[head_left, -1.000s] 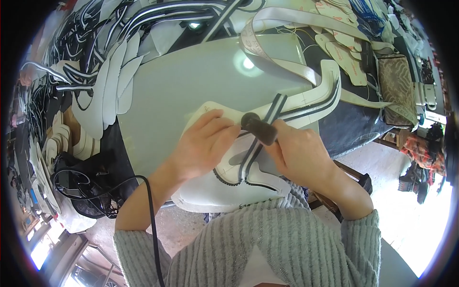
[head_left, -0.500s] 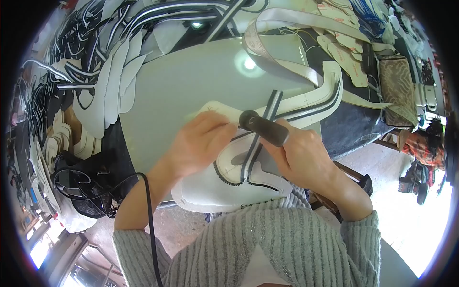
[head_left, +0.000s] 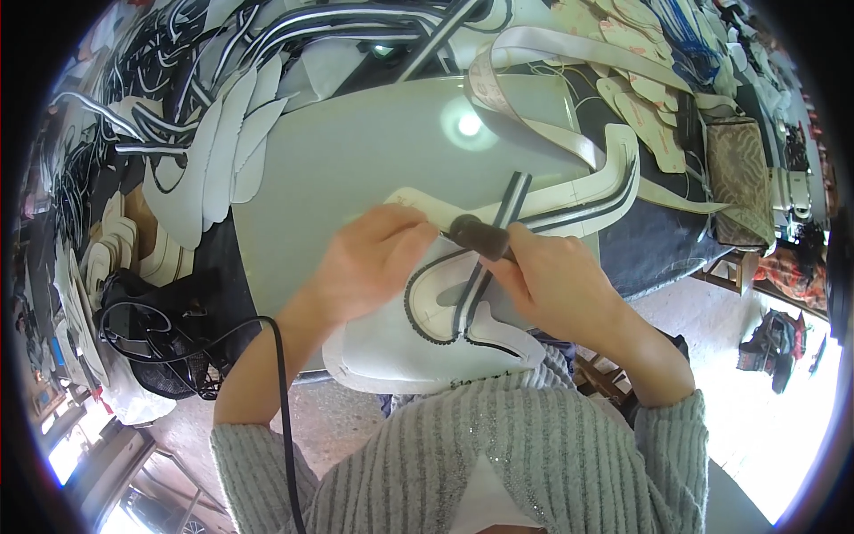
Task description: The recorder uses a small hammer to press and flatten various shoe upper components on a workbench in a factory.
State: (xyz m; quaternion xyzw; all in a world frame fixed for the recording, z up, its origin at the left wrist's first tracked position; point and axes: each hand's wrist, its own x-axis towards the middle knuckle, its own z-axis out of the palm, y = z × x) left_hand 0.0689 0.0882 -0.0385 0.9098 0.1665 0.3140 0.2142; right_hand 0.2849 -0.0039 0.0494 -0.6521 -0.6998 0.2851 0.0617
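Observation:
My right hand (head_left: pixel 556 276) is closed round a hammer with a dark, rounded head (head_left: pixel 479 235); its handle is hidden by my fingers. Close to the hammer's left end, my left hand (head_left: pixel 378 258) has thumb and fingers pinched at the edge of a curved white piece (head_left: pixel 433 319) edged with black trim. A black-and-white strip (head_left: pixel 473 289) lies across this piece, passes under the hammer and sticks out beyond it. From there the white work extends right as a bent arm (head_left: pixel 618 151). Its lower flap (head_left: pixel 374 360) rests by my sweater.
A smooth pale board (head_left: pixel 347 151) covers the table's middle. Striped strips (head_left: pixel 338 31) and white cut pieces (head_left: pixel 213 151) pile up far left. A looped pale band (head_left: pixel 543 125) and a patterned box (head_left: pixel 740 178) sit at right. A black cable (head_left: pixel 281 400) hangs near my left arm.
The hammer has tipped and drawn slightly closer to my right hand, which now covers more of its right end. My left hand stays at about the same spot. The view has shifted slightly.

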